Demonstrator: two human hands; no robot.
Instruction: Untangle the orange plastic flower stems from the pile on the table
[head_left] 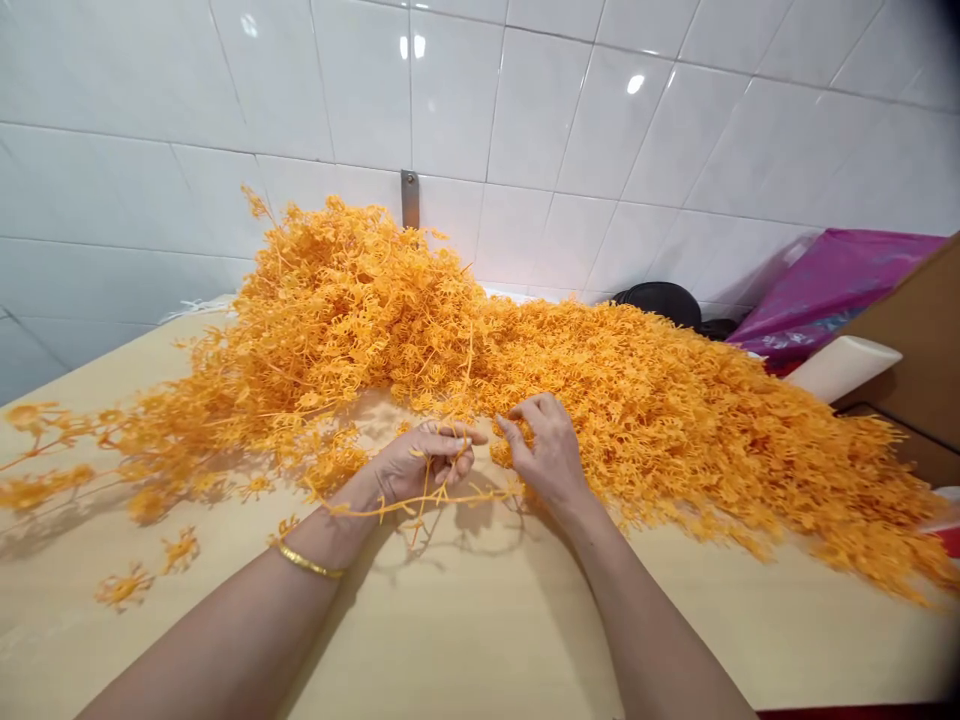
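My left hand (431, 458) pinches a bare, branching orange plastic stem (405, 505) between thumb and fingers. The stem crosses below the hand, with one end near my right wrist and the other over my left forearm, above a gold bangle (309, 565). My right hand (551, 450) is at the near edge of a large heap of orange artificial flower sprigs (645, 400). Its fingers are curled in toward the thumb, and whatever lies between them is hard to make out. Orange florets show just under its fingertips.
A taller mound of sprigs (360, 290) rises at the back left, with loose florets (127, 588) on the pale table (465, 640). White tiles (360, 90) line the wall. At the right are a purple bag (832, 285), a white roll (847, 365) and a cardboard box (922, 340).
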